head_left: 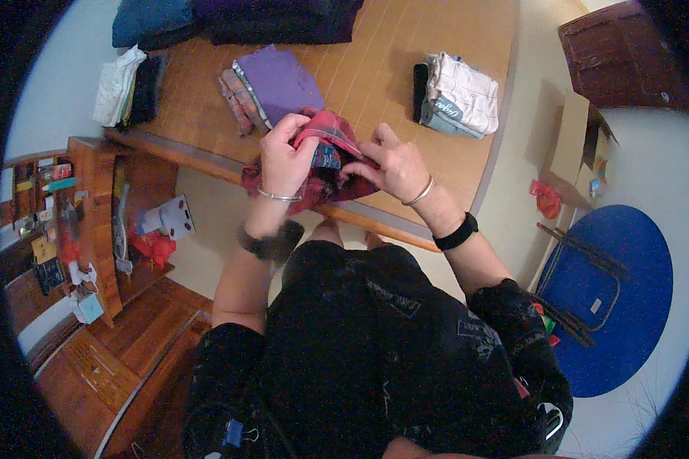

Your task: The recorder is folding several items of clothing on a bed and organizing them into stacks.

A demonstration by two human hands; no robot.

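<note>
A red plaid garment (272, 187) is bunched up at the near edge of the mat-topped bed (367, 69), showing a dark blue patch inside. My left hand (289, 157) is closed on its upper folded edge. My right hand (394, 168) grips the right side of that opening with curled fingers. Just beyond lies a folded stack of purple (279, 80) and plaid clothes. To the right sits another stack (463, 96), pale checked cloth on top of grey and dark pieces.
Dark bedding (275, 19) and a white-and-black folded pile (119, 88) lie on the bed's far left. At left stands wooden shelving (92, 222) with small items. At right are a cardboard box (566, 153), a red bag (545, 197) and a folded blue round table (628, 298).
</note>
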